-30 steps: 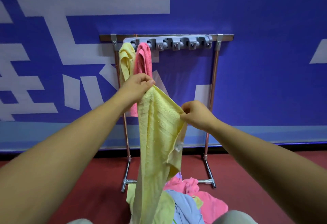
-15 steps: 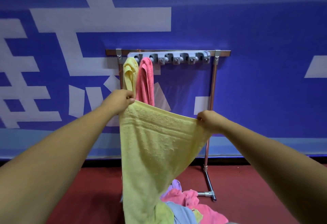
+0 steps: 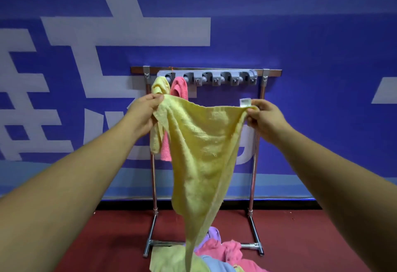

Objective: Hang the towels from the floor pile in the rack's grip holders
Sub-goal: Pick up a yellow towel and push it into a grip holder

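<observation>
Two hung towels (image 3: 179,87) sit at 9 o'clock on the rack (image 3: 217,77), your left hand (image 3: 148,110) and right hand (image 3: 261,114) pinch the third towel (image 3: 199,142), and the floor pile (image 3: 214,256) at 6 o'clock is not yet hung.

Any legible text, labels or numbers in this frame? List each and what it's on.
Nothing can be quoted with confidence.
On the blue wall banner: large white character strokes, cut off by the frame edge and partly hidden, so no whole character can be read.
On the tag of the yellow towel, by the right hand: print too small and blurred.
On the grip holders of the rack: no marking visible.
</observation>
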`<state>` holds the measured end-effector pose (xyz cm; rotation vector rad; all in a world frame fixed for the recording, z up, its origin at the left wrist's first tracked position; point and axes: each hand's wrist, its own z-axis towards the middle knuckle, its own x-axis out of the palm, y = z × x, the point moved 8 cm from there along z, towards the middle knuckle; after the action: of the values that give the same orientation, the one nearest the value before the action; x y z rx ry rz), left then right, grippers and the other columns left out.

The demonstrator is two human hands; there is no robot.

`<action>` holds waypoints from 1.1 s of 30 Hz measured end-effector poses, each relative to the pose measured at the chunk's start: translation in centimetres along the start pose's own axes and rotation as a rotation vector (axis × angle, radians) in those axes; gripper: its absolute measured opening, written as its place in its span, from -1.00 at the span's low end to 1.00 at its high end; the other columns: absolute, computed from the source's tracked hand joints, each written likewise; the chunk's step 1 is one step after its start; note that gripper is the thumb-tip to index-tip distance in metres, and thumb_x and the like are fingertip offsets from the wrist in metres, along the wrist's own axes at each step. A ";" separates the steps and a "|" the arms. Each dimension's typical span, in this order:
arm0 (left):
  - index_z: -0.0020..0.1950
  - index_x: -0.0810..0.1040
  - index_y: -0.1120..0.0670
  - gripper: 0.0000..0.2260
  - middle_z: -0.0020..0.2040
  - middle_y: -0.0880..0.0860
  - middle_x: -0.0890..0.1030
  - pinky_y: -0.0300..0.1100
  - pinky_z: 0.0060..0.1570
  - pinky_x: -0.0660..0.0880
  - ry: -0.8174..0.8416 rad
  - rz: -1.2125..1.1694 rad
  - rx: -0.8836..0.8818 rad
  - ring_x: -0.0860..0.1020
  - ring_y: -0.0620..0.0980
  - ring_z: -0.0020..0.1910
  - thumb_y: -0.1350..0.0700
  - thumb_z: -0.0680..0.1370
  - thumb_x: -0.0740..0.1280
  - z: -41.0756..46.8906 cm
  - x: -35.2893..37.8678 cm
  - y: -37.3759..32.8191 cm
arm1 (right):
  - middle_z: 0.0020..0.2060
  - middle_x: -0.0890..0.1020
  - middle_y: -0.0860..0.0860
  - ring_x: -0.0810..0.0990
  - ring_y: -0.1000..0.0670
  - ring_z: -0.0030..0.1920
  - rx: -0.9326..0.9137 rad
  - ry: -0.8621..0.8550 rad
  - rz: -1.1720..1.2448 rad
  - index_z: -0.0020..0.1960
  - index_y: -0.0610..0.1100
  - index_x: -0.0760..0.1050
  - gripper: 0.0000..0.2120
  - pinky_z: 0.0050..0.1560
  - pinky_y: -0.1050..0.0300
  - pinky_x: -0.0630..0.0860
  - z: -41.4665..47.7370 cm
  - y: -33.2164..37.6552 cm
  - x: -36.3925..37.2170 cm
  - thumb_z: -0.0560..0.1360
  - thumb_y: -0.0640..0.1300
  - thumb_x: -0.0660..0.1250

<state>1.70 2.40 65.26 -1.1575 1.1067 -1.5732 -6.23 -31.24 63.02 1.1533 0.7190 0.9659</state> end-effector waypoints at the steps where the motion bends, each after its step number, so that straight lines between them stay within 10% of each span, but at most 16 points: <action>1: -0.04 0.56 0.07 -0.90 -0.13 0.08 0.63 -0.21 -0.34 0.56 0.010 0.027 0.007 0.60 -0.02 -0.24 0.22 0.63 0.29 0.1 0.1 -0.1 | -0.27 0.58 -0.14 0.52 0.01 -0.36 0.039 0.012 0.141 0.12 -0.28 0.51 -0.85 -0.35 0.20 0.53 0.1 0.1 0.1 0.58 -0.41 0.25; 5: -0.14 0.60 -0.04 -0.82 -0.07 0.20 0.60 -0.04 -0.29 0.51 -0.059 0.747 0.086 0.50 0.04 -0.24 0.22 0.56 0.33 0.8 -2.5 0.7 | -0.24 0.60 -0.24 0.59 -0.09 -0.33 0.023 -0.050 -0.172 -0.06 -0.42 0.57 -0.92 -0.36 0.22 0.59 -0.2 -0.4 -0.7 0.49 -0.45 0.31; 10: 0.00 0.60 0.15 -0.83 -0.12 0.09 0.59 -0.23 -0.22 0.55 0.277 0.214 -0.145 0.56 -0.08 -0.24 0.31 0.61 0.23 -1.2 -0.3 2.7 | -0.18 0.63 -0.26 0.66 -0.08 -0.28 0.055 0.031 -0.054 0.04 -0.44 0.59 -0.88 -0.14 0.18 0.68 -0.9 -0.6 0.7 0.53 -0.45 0.31; 16: 0.22 0.59 0.21 -0.70 0.13 0.18 0.67 -0.23 0.02 0.59 0.538 0.373 -0.068 0.62 0.05 0.08 0.40 0.56 0.23 -3.3 4.7 1.5 | -0.24 0.63 -0.26 0.63 -0.09 -0.33 -0.023 0.103 -0.216 0.00 -0.34 0.61 -0.87 -0.21 0.09 0.68 -1.6 1.2 3.9 0.55 -0.41 0.29; 33: -0.10 0.66 0.16 -0.92 -0.35 -0.01 0.58 -0.31 -0.31 0.42 0.396 0.583 0.225 0.50 -0.16 -0.36 0.20 0.56 0.39 -4.5 7.7 -1.7 | -0.26 0.61 -0.22 0.56 -0.09 -0.35 -0.133 0.347 -0.082 -0.07 -0.26 0.51 -0.91 -0.22 0.04 0.65 -4.5 4.6 9.7 0.54 -0.40 0.36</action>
<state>-4.37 -3.90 67.69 -0.3238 1.3279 -1.4307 -7.14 -20.07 66.31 0.8416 0.9558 1.1400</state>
